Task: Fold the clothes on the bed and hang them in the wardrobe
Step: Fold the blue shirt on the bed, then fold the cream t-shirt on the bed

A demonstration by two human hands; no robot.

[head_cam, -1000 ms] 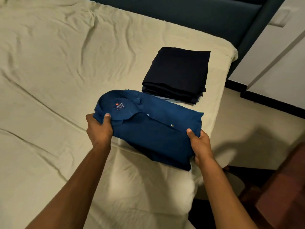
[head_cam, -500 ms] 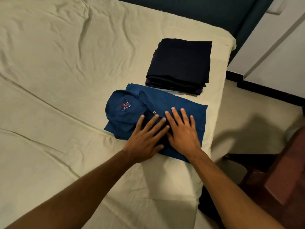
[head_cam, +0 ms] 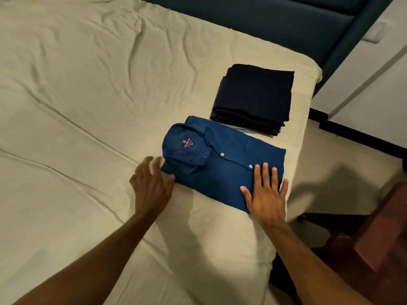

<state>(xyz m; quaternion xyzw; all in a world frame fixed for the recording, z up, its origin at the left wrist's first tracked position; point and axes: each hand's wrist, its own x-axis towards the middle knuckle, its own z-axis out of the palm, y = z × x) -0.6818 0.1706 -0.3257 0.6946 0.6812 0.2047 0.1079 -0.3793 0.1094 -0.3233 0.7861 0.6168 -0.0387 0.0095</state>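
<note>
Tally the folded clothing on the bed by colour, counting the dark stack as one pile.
Blue folded shirt: 1
Dark navy folded pile: 1
Pale blue garment, only an edge showing under the pile: 1
Total: 3

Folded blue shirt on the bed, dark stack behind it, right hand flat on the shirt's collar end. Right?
Not quite. The head view shows the right hand flat on the blue shirt at its hem end; the collar sits by the left hand. The dark stack lies behind it.
</note>
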